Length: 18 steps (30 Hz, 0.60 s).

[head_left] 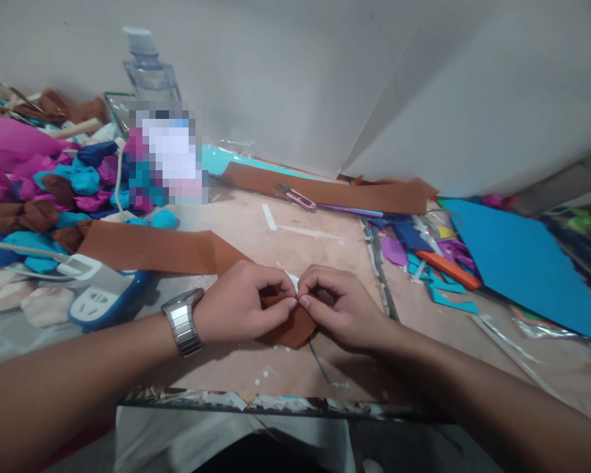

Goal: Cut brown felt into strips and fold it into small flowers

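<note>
1. The thumb and forefinger of the left hand [246, 302] and of the right hand [347, 305] pinch tightly, fingertips nearly meeting, on a small folded matte-brown piece [295, 328] just above the table, at its near middle.
2. A long, flat brown strip [152, 249] runs leftward from behind the left hand.
3. The surface is a worn, pale pinkish tabletop [226, 220], its near edge littered with scraps; a plain grey-white wall [276, 79] rises behind.
4. Left: a heap of crumpled magenta, blue and brown bundles [83, 180]. Right: a large flat blue sheet [526, 263].
5. The left hand hides whether piece and strip join. A pixelated patch [172, 154] covers the base of a clear, white-capped plastic bottle [152, 75]. Both forearms are cut off by the frame.
</note>
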Each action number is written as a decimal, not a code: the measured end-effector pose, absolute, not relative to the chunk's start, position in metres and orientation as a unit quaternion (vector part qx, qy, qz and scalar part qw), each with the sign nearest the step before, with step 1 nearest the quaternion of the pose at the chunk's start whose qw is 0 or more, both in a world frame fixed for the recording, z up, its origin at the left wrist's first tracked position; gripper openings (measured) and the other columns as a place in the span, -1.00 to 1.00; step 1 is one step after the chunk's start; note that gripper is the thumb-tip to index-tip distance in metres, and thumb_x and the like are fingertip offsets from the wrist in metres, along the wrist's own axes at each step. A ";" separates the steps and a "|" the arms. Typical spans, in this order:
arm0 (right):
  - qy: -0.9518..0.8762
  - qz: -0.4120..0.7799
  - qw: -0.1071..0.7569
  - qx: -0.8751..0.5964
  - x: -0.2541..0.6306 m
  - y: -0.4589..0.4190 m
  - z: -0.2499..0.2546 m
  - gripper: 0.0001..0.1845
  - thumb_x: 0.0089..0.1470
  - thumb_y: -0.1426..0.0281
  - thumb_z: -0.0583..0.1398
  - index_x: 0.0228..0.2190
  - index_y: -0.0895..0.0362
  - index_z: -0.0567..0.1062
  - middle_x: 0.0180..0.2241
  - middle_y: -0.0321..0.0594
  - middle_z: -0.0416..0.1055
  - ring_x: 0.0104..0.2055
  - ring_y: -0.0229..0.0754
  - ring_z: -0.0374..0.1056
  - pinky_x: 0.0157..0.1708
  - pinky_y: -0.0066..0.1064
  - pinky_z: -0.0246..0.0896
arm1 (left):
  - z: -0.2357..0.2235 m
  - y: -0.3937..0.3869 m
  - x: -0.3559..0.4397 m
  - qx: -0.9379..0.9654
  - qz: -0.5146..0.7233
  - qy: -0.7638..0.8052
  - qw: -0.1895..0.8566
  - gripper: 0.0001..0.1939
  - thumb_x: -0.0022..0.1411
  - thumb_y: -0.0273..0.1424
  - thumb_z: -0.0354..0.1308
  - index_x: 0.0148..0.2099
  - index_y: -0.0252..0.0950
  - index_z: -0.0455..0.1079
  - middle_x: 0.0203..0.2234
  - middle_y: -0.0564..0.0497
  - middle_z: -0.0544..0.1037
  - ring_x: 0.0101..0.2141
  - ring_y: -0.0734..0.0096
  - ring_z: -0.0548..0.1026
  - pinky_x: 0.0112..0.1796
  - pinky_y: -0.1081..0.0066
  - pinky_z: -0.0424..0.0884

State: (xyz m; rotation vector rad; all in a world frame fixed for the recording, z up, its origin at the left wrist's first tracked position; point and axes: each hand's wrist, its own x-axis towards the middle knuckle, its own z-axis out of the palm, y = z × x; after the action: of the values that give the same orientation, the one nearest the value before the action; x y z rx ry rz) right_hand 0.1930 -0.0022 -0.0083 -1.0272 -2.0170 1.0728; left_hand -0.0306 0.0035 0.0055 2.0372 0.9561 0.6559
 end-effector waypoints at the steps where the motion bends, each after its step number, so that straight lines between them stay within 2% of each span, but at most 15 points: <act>1: -0.762 0.412 0.311 -0.391 0.192 -0.003 -0.008 -0.93 0.17 0.44 0.23 -0.37 0.13 0.50 -0.39 -0.25 0.44 -0.37 -0.24 0.32 -0.38 -0.43 0.23 | 0.005 0.003 -0.030 0.803 0.257 0.375 0.385 -0.84 0.30 -0.35 0.20 -0.30 -0.30 0.54 -0.46 0.07 0.60 -0.44 0.49 0.47 -0.35 0.46 0.32; 9: -0.731 0.473 0.285 -0.400 0.191 -0.005 -0.010 -0.93 0.17 0.41 0.19 -0.37 0.13 0.46 -0.42 -0.30 0.40 -0.38 -0.26 0.27 -0.38 -0.45 0.20 | 0.005 0.002 -0.028 0.818 0.253 0.372 0.357 -0.86 0.24 -0.39 0.24 -0.38 -0.29 0.49 -0.55 0.15 0.53 -0.52 0.57 0.38 -0.42 0.49 0.22; 18: -0.741 0.464 0.280 -0.397 0.195 -0.001 -0.007 -0.87 0.23 0.33 0.24 -0.33 0.14 0.49 -0.37 -0.26 0.43 -0.33 -0.23 0.30 -0.32 -0.43 0.20 | 0.002 0.006 -0.029 0.804 0.245 0.376 0.391 -0.81 0.32 -0.33 0.23 -0.33 -0.30 0.53 -0.50 0.12 0.57 -0.48 0.55 0.41 -0.38 0.49 0.27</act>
State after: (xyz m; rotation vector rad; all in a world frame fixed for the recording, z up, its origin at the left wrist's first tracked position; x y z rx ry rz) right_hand 0.1949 -0.0014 -0.0075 -1.0641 -1.9876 1.2435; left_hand -0.0291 0.0058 0.0021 2.0414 0.9553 0.6228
